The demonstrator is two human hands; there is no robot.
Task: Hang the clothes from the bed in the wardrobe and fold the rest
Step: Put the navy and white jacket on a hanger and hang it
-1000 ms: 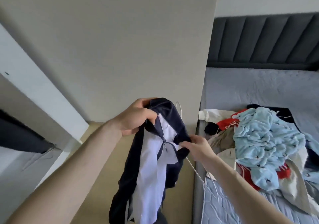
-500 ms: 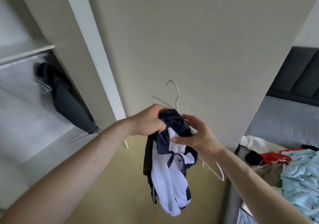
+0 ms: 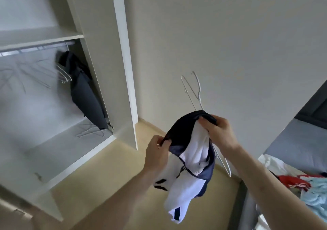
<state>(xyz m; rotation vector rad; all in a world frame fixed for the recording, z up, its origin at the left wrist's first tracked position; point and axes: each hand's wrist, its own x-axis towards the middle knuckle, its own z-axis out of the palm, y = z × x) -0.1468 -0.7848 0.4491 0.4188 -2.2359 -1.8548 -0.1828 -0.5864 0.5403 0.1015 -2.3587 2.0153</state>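
Both hands hold a navy-and-white jacket up in front of the open wardrobe.

Left hand: fingers pinch the dark collar edge. Right hand: fingers curled round the collar's far side, seemingly with the white wire hanger, whose hook sticks up behind the jacket. Jacket hangs limp, zip partly open, white lining showing. Wardrobe, left: a dark garment hangs from the rail; loose wire hangers lie on its floor. Bed, near right: crumpled clothes pile, red and pale blue.

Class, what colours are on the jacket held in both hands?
The jacket is navy blue and white, seen best in the head view.
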